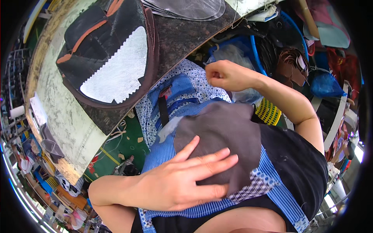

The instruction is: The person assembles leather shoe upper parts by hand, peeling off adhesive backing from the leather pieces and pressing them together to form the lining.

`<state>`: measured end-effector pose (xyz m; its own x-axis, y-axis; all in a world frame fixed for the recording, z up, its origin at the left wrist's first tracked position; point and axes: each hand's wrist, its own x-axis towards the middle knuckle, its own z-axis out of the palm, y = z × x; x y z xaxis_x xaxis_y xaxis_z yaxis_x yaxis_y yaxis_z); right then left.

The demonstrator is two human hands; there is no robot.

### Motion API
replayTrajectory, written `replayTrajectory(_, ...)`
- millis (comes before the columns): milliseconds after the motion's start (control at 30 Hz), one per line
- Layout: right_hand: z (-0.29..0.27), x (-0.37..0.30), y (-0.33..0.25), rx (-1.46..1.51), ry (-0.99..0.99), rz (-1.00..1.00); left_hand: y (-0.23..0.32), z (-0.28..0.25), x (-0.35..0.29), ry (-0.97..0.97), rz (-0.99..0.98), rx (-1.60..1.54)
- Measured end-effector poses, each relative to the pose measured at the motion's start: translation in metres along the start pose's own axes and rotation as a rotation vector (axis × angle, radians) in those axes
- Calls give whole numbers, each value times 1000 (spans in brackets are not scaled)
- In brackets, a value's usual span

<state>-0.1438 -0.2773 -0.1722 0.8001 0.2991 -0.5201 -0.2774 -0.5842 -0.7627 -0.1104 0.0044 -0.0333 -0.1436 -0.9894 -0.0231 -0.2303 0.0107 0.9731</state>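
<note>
A dark brown, thin leather-like piece (229, 132) with a rounded outline lies against the front of my blue patterned apron. My left hand (182, 178) rests flat on it, fingers spread, pressing its lower left part. Beyond the piece, my right hand (223, 75) hangs over my lap with its fingers curled in. Whether anything is inside those fingers is hidden. To the left, on the table, sits a stack of dark leather pieces (110, 42) with orange-brown strips and a white zigzag-edged patch (120, 70) on top.
The worktable (58, 101) has a dark board (190, 33) along its near side, with grey sheets (186, 7) at the back. On the right are a blue-rimmed basket (254, 54) of dark scraps, a yellow basket (268, 112) and a blue plastic bag (328, 83). Scraps litter the green floor (134, 130).
</note>
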Motion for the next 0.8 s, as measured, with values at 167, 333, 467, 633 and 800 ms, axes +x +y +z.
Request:
replayTrajectory(167, -2, -14, -14, 457, -77, -44, 3, 4, 0, 34, -13, 25)
replayTrajectory(333, 2, -10, -36, 432, -312, -213, 5, 3, 4, 18, -12, 26)
replayTrajectory(467, 14, -3, -39, 217, -179, -264, 4, 5, 2, 28, -10, 24)
replayTrajectory(633, 22, -3, -26, 312, -218, -205, 6, 4, 0, 45, -9, 18)
replayTrajectory(800, 9, 0, -35, 854, -109, -430, 10, -18, -2, 251, -52, -211)
